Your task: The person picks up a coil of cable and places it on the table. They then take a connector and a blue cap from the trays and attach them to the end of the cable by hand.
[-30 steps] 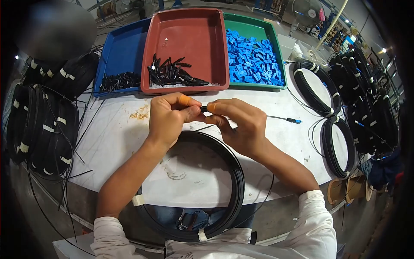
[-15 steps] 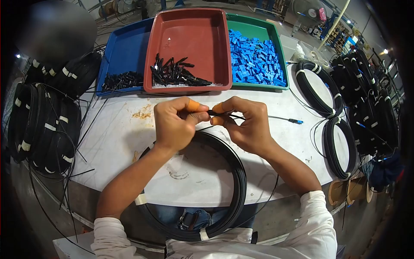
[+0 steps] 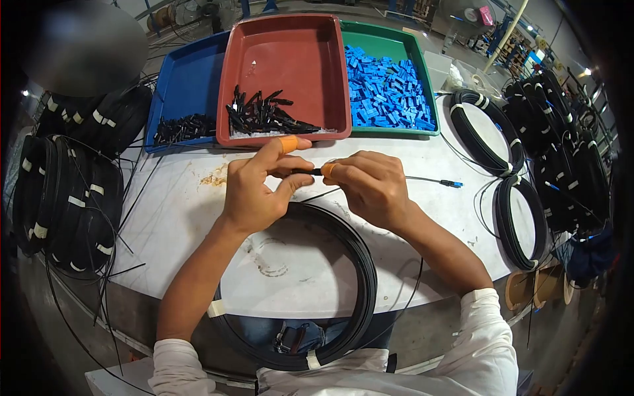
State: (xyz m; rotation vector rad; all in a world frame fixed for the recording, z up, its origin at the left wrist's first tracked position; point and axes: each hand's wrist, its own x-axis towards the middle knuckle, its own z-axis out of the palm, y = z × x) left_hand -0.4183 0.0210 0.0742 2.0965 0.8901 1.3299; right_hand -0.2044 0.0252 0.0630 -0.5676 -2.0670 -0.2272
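Observation:
Over the white table, my left hand [image 3: 254, 191] pinches a small black connector piece [image 3: 316, 171] between thumb and a finger, its taped index finger raised. My right hand [image 3: 375, 188] is closed around the other side of the piece and the thin black cable, with orange tape on a fingertip. To the right of that hand a thin cable runs out to a blue-tipped connector [image 3: 452, 184] on the table. Below my hands a black cable coil [image 3: 367, 264], bound with white tape, hangs partly over the table's near edge. My right fingers hide part of what they hold.
A red tray [image 3: 284, 66] holds black parts; a blue tray [image 3: 191, 79] beside it holds small black pieces. Blue connector pieces fill the green tray [image 3: 428, 79]. Taped coils lie on the right [image 3: 522, 224], and stacked coils [image 3: 66, 191] stand on the left.
My left index finger has lifted off the piece and points up and right. My right fingers have curled over further. The black piece now shows between both hands.

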